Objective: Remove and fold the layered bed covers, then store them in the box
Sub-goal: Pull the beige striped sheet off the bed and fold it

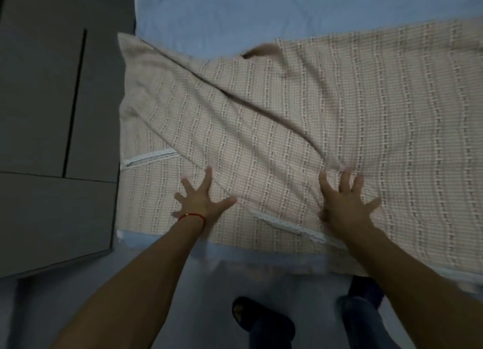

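On the bed, which is dressed in a pale blue sheet, a beige checked cover lies spread across the near part, reaching from the bed's left edge off past the right border of the view. Its weave shows wavy vertical lines of small light and dark marks. A long diagonal fold runs over the cover from its far left corner down toward the middle, where one layer overlaps another, and a small dark opening shows at the cover's far edge. Two short strips of white lace trim lie on the cover, one near its left edge and one near its front edge.

Both hands press flat on the cover close to its front edge. The left hand has its fingers spread and straight, palm down, and a thin red string bracelet circles its wrist. The right hand, to the right of it and well apart, is likewise splayed with straight fingers on the fabric; neither hand holds anything.

Below the cover's front edge a band of blue sheet hangs over the side of the bed. Left of the bed, dark grey flat panels with thin seams fill the view. Near the bottom, the person's legs in dark trousers and a foot in a black sandal stand on the grey floor.
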`<control>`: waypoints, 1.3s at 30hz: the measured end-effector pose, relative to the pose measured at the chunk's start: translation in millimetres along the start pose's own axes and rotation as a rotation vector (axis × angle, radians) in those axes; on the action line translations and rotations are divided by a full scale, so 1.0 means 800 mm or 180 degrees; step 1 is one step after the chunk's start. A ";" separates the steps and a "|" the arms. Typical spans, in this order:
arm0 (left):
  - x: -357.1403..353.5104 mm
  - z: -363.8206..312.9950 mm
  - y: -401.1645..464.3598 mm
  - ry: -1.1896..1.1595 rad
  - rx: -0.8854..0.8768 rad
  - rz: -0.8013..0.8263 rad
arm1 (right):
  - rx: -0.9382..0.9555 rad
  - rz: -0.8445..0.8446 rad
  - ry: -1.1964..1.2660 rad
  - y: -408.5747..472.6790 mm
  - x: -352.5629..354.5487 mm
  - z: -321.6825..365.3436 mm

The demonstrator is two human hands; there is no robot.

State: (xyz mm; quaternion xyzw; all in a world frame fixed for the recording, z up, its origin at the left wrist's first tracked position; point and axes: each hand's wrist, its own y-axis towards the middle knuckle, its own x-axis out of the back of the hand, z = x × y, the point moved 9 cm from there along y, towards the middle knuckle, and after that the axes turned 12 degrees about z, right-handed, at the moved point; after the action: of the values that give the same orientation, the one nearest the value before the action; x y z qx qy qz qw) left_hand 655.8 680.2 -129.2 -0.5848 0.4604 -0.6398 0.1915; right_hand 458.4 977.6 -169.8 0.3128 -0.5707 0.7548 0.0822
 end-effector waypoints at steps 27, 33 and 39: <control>0.039 -0.014 0.056 0.0296 -0.1550 0.1811 | -0.1176 -0.0099 0.0162 -0.013 0.000 0.019; 0.083 0.096 0.057 -0.2966 -0.0479 0.1550 | -0.0235 -0.2472 0.1405 -0.103 0.034 0.199; 0.175 0.162 0.124 -0.5327 0.0264 0.1263 | 0.0680 -0.0901 0.4150 -0.028 -0.051 0.470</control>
State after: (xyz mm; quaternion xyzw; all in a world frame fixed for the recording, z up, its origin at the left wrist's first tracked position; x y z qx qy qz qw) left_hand 712.5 473.8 -143.7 -0.7652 0.2378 0.0308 0.5974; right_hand 643.7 651.7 -117.7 -0.1284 -0.2801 0.8234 0.4765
